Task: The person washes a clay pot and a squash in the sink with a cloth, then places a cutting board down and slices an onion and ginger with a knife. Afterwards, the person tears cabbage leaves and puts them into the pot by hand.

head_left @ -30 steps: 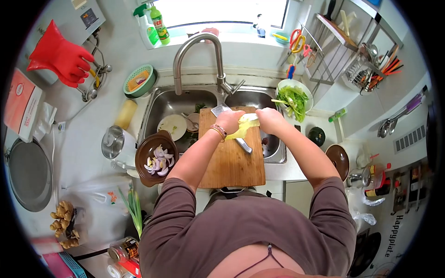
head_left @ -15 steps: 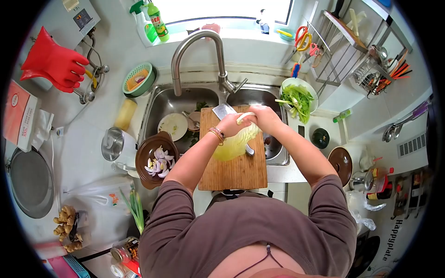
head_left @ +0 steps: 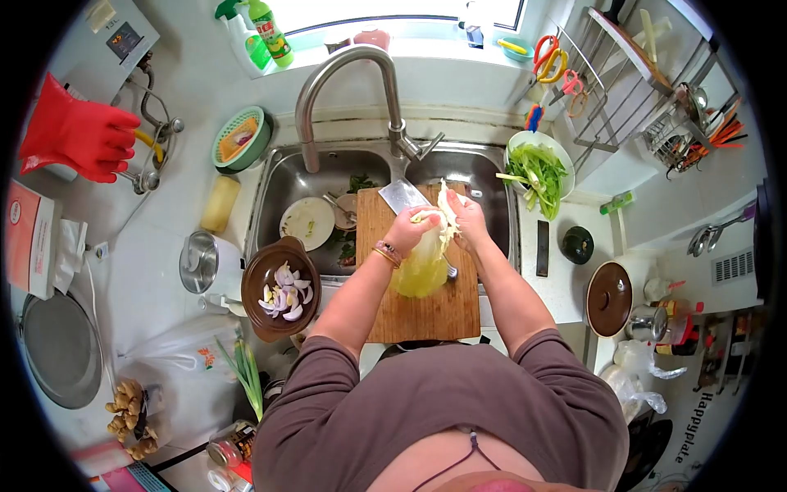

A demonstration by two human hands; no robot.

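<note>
Above the wooden cutting board (head_left: 393, 316), my left hand (head_left: 408, 230) is closed on a pale yellow-green leaf (head_left: 422, 266) that looks like cabbage and hangs down over the board. My right hand (head_left: 467, 220) grips a whitish, ragged piece of the leaf (head_left: 445, 215) beside it. A cleaver (head_left: 401, 195) lies on the board behind my hands, its blade showing at the upper left and its handle partly hidden by the leaf. The brown bowl (head_left: 257, 313) of cut onion pieces (head_left: 287, 293) stands left of the board.
The board lies across a double sink (head_left: 321, 156) with a tall faucet (head_left: 303, 115). A plate (head_left: 307, 223) lies in the left basin. A bowl of greens (head_left: 539, 174), a dark green squash (head_left: 577, 244) and a brown lid (head_left: 608, 298) are at the right; a metal pot (head_left: 199, 261) stands left.
The leaf has come down in front of my left hand and now hangs over the board. My hands have drawn slightly apart, each with part of the leaf. The view has shifted a little.
</note>
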